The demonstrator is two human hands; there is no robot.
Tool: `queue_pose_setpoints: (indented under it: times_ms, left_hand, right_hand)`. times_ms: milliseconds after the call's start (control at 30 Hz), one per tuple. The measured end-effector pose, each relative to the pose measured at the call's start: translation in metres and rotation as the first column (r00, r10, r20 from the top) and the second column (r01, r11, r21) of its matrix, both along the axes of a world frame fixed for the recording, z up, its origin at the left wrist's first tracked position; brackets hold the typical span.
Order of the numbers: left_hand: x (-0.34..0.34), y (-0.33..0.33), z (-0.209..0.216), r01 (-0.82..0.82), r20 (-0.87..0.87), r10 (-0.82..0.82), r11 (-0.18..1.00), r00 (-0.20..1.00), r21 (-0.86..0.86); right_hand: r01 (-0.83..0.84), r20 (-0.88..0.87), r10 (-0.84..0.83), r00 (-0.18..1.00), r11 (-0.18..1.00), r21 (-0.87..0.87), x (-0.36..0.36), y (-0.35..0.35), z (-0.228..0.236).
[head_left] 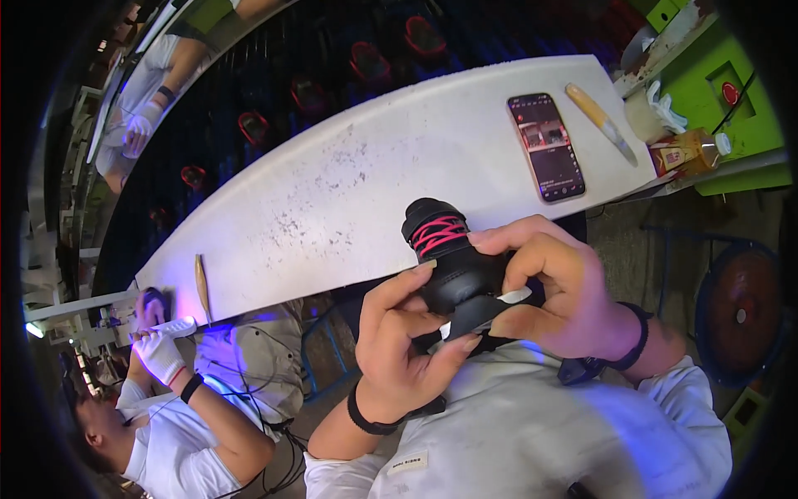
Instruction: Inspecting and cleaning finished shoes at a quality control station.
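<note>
A: Where is the black shoe (467, 270) held?

B: At the near edge of the white surface (378, 195), between the left hand (399, 341) and the right hand (553, 274).

A: How are the two hands set?

B: Both are curled inward, with thumbs and fingers brought nearly together. The near end of the shoe is gripped from both sides, and a black piece (478, 314) with pale ends is pinched there. Whether that piece belongs to the shoe cannot quite be told, since it is partly covered by fingers.

A: And the long axis?

B: It is pointed away and slightly to the left, so the pink laces (438, 236) are carried toward the far end. They are more closely approached by the right hand, a fingertip being placed just beside them; the left forefinger is laid lower, along the shoe's left side.

A: What is set out beyond?

B: A phone (547, 150) is laid past the right hand, with a wooden-handled tool (592, 112) placed just beside it.
</note>
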State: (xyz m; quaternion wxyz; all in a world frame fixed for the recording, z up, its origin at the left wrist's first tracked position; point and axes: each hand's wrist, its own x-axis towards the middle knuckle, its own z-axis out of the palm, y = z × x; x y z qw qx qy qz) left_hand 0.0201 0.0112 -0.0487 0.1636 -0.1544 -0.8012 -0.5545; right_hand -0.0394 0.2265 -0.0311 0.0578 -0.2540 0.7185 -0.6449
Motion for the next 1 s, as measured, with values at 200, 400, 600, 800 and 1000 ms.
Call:
queue_pose_setpoints:
  times_ms: [200,400,600,800,1000]
  left_hand:
    - [0.008,-0.009,0.01,0.054,-0.033,-0.059,0.989,0.998,-0.135]
    - [0.015,-0.011,0.013,0.061,-0.004,-0.062,0.987,0.998,-0.151]
    - [0.016,-0.009,0.01,0.057,-0.005,-0.058,0.989,0.998,-0.135]
    - [0.004,-0.005,0.005,0.067,-0.051,-0.075,0.987,0.996,-0.146]
    - [-0.019,0.004,0.0,0.103,-0.132,-0.112,0.992,0.985,-0.071]
  right_hand:
    - [-0.06,-0.103,0.059,0.993,0.998,-0.007,0.009,-0.001,0.001]
    - [-0.09,-0.11,0.085,0.99,0.995,-0.041,0.011,-0.004,-0.002]
    - [-0.101,-0.137,0.088,0.987,0.991,-0.091,0.008,-0.005,-0.007]
    - [-0.053,-0.07,0.046,0.996,0.994,-0.099,0.008,0.005,-0.012]
    - [-0.135,-0.191,0.244,0.951,0.88,0.454,-0.017,0.023,0.015]
